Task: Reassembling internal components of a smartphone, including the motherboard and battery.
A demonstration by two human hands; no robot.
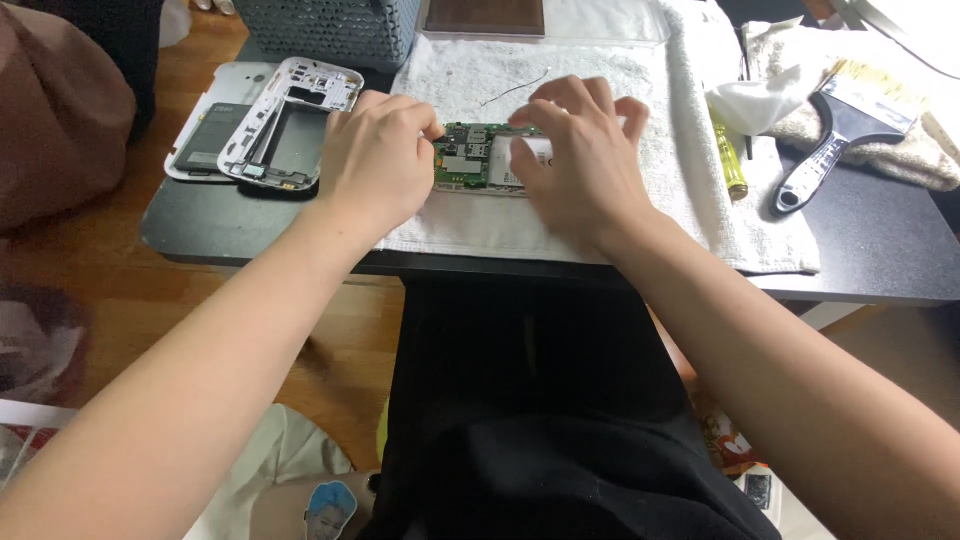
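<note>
A green phone circuit board [467,160] lies on a white towel [590,60] on a dark table. My left hand [377,160] grips the board's left edge with its fingertips. Over the board's right part rests my right hand [580,155], fingers curled down and pressing on it, hiding that end. A thin wire [515,88] lies on the towel just beyond the hands.
Left of the towel lie a white phone frame [292,125] and a white back cover with a dark battery [205,135]. To the right sit a yellow screwdriver [733,165], a black-handled brush [835,135], crumpled tissue [760,100]. A grey basket [325,30] stands behind.
</note>
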